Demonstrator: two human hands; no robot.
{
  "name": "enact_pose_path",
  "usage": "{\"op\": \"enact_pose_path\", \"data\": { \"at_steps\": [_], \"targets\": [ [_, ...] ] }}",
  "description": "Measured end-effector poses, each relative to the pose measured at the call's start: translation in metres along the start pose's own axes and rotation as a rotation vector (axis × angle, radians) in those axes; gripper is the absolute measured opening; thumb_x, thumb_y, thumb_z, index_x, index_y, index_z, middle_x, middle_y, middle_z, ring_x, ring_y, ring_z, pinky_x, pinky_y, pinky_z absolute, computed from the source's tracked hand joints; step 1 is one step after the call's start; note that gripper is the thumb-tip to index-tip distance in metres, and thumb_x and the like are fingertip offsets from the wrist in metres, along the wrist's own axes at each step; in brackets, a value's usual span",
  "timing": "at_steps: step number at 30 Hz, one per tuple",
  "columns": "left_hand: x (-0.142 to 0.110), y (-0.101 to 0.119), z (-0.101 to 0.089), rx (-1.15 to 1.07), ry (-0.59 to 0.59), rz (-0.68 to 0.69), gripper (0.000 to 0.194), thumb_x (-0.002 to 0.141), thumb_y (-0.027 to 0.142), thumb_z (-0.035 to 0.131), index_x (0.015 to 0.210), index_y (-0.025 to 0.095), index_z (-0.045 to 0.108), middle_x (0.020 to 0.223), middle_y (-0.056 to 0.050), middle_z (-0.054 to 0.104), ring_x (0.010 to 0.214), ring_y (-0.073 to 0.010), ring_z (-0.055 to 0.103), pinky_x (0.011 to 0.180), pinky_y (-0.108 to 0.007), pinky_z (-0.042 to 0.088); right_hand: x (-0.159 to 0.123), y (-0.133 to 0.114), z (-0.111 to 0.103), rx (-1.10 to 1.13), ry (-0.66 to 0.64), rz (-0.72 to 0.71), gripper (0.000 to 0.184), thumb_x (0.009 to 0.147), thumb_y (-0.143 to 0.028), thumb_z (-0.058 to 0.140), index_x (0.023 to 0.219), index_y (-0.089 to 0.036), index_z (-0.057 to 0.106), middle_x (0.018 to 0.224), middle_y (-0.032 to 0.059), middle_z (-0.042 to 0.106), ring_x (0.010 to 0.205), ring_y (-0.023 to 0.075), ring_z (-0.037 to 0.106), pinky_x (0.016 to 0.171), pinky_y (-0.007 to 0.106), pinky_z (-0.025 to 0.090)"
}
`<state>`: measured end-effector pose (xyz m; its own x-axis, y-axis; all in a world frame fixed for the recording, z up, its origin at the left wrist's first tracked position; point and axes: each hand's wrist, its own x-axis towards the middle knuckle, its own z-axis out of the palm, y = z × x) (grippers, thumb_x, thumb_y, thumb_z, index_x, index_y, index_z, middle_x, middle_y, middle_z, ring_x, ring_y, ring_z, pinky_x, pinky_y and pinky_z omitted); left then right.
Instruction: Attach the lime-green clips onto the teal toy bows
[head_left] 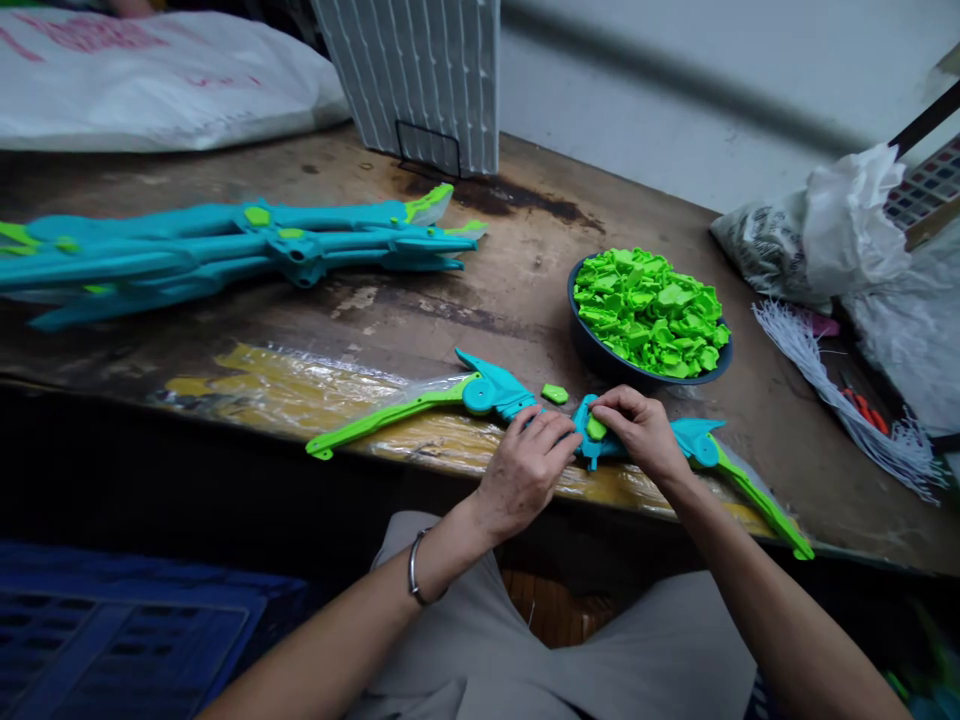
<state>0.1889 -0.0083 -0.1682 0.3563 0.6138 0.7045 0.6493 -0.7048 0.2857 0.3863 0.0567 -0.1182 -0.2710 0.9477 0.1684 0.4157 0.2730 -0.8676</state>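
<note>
A teal and lime toy bow (pixel 495 393) lies along the front edge of the wooden table (pixel 465 300). My left hand (pixel 525 470) grips its teal middle from the left, fingers curled round it. My right hand (pixel 637 430) pinches a small lime green piece (pixel 595 428) against the bow's centre. Another loose lime piece (pixel 555 394) lies on the table just behind the bow. A dark bowl (pixel 592 350) heaped with lime green pieces (pixel 649 312) stands right behind my hands.
A stack of finished teal bows (pixel 225 250) lies at the left of the table. A white ribbed crate (pixel 420 80) stands at the back, a white sack (pixel 150 80) at the back left. Plastic bags (pixel 817 240) and white cable ties (pixel 832 390) fill the right side. A blue crate (pixel 112 640) sits below left.
</note>
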Motion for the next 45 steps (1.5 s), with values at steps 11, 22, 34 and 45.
{"op": "enact_pose_path", "data": {
  "at_steps": [11, 22, 34, 45],
  "targets": [
    [-0.001, -0.002, -0.001, 0.016, -0.014, -0.003, 0.023, 0.106, 0.011, 0.049, 0.119, 0.013, 0.068, 0.123, -0.012, 0.066, 0.118, -0.0271, 0.060, 0.110, -0.049, 0.043, 0.005, 0.002, 0.003, -0.003, 0.016, 0.083, 0.030, 0.077, -0.048, 0.075, 0.077, -0.018, 0.076, 0.077, 0.0048, 0.068, 0.071, 0.0190, 0.061, 0.068, 0.031, 0.048],
    [0.006, 0.013, 0.000, 0.058, -0.034, -0.090, 0.028, 0.106, 0.020, 0.058, 0.133, 0.013, 0.061, 0.125, -0.014, 0.065, 0.117, -0.0297, 0.058, 0.117, -0.058, 0.031, -0.002, 0.002, 0.001, -0.161, 0.006, -0.090, 0.023, 0.089, -0.041, 0.069, 0.082, -0.019, 0.068, 0.080, 0.0041, 0.065, 0.074, 0.0187, 0.060, 0.070, 0.031, 0.051],
    [0.009, 0.024, 0.012, 0.266, -0.041, 0.000, 0.042, 0.109, 0.010, 0.031, 0.129, 0.007, 0.068, 0.132, -0.013, 0.065, 0.119, -0.0282, 0.056, 0.128, -0.063, 0.012, -0.029, -0.012, -0.014, -1.150, -0.207, -0.730, 0.044, 0.092, -0.003, 0.041, 0.130, 0.002, 0.064, 0.117, 0.0223, 0.065, 0.113, 0.0346, 0.053, 0.090, 0.045, 0.055],
    [0.013, 0.019, 0.016, 0.196, -0.089, 0.019, 0.046, 0.092, 0.005, 0.038, 0.128, 0.001, 0.067, 0.133, -0.019, 0.064, 0.126, -0.0295, 0.055, 0.126, -0.053, 0.029, -0.028, -0.001, -0.002, -1.104, -0.120, -0.750, 0.037, 0.099, -0.003, 0.041, 0.127, 0.005, 0.062, 0.110, 0.0199, 0.065, 0.109, 0.0324, 0.054, 0.089, 0.041, 0.053]
  ]
}}
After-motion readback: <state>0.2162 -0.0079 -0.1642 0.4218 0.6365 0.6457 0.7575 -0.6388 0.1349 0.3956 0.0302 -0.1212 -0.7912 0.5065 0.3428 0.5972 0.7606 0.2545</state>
